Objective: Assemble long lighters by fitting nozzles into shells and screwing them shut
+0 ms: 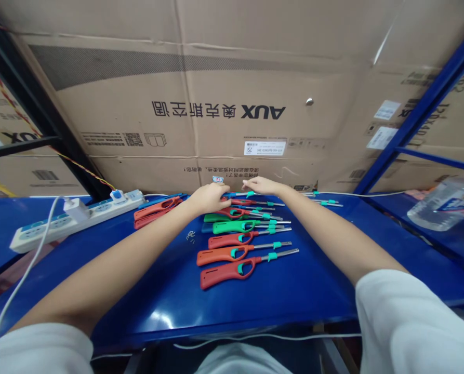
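At the far side of the blue table my left hand is closed around the handle end of a blue gas lighter, most of which it hides. My right hand is just right of it, fingers drawn together above the lighter's metal tube; whether they pinch anything is too small to tell. Toward me lies a column of long-nosed lighters with teal clips on their tubes, among them a green lighter, an orange lighter and a red lighter. Left of my left wrist are more red lighters.
A white power strip with a plug and cable lies at left. Tiny slim pieces are scattered mid-table. A large cardboard box stands behind, a small numbered label low before it. A clear plastic bottle is at right.
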Tool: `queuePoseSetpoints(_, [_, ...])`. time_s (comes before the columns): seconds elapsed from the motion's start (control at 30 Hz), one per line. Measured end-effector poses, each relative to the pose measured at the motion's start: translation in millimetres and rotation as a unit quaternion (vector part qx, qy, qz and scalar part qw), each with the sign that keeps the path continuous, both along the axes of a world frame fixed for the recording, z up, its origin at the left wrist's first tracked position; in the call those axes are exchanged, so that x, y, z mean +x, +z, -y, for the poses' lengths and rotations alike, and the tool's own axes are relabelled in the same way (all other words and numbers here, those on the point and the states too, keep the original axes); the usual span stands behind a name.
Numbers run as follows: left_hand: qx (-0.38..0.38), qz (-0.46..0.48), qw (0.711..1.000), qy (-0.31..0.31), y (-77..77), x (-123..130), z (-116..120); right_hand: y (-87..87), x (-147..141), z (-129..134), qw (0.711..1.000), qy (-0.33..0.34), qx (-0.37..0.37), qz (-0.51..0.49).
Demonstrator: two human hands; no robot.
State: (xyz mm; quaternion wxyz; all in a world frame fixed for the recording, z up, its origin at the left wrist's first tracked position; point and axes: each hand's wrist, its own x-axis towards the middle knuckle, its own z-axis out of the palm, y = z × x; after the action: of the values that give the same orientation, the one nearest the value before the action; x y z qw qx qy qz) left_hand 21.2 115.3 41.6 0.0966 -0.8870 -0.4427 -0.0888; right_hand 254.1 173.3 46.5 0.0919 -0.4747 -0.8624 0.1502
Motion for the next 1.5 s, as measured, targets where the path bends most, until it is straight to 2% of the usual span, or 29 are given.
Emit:
queuePoseSetpoints(0.17, [-0.015,0.006,1.0,-0.007,-11.8,4.1,-4.9,-20.6,-35.2,-11.4,0.993,-0.005,0.059,0.102])
queuePoseSetpoints(0.3, [-0.029,0.013,0.999,-0.011,-13.3,4.7,-9.1,-26.9,-51.4,-8.8,0.983,-0.007,0.083,0.165])
queuePoseSetpoints(0.4, [-0.038,0.021,0.999,-0.012,-16.3,5.7,-18.4,-22.6,-50.0,-7.9,0.979,0.002,0.089,0.185])
queuePoseSetpoints(0.53, [-0.037,0.04,0.998,-0.008,-25.1,10.7,-33.7,-7.8,-32.1,-7.7,0.98,0.012,0.095,0.173])
queuePoseSetpoints(0.67, [0.018,0.086,0.996,0.016,-24.4,18.3,-35.6,11.4,-5.1,-0.7,0.986,-0.019,0.108,0.129])
queuePoseSetpoints(0.73, [0.059,0.106,0.992,0.024,-17.8,23.3,-29.9,19.9,6.3,8.4,0.987,-0.034,0.119,0.106])
queuePoseSetpoints(0.83, [0.074,0.09,0.993,-0.009,-4.6,34.7,-17.6,27.4,13.5,28.6,0.99,-0.019,0.124,0.072])
queuePoseSetpoints(0.9, [0.053,0.06,0.996,-0.031,2.6,44.3,-8.5,28.4,12.0,43.9,0.991,0.031,0.125,0.028])
queuePoseSetpoints(1.0, [0.015,0.019,1.0,-0.019,7.6,52.9,7.4,24.7,9.7,65.5,0.985,0.113,0.125,-0.023])
queuePoseSetpoints(1.13, [-0.019,-0.023,1.0,-0.001,3.1,35.7,33.4,10.9,23.8,90.1,0.984,0.144,0.105,-0.011])
queuePoseSetpoints(1.27, [-0.028,-0.041,0.998,0.033,-8.4,1.3,54.8,-9.7,46.7,108.2,0.988,0.118,0.088,-0.056])
queuePoseSetpoints(1.33, [-0.029,-0.043,0.998,0.037,-13.6,-7.9,61.3,-17.3,50.3,113.7,0.987,0.105,0.086,-0.085])
queuePoseSetpoints(1.43, [-0.028,-0.044,0.998,0.025,-16.8,-5.4,65.2,-21.5,42.8,117.4,0.987,0.094,0.063,-0.111])
queuePoseSetpoints(1.5, [-0.031,-0.047,0.998,0.005,-15.7,3.1,63.8,-21.7,34.0,116.9,0.986,0.113,0.027,-0.122])
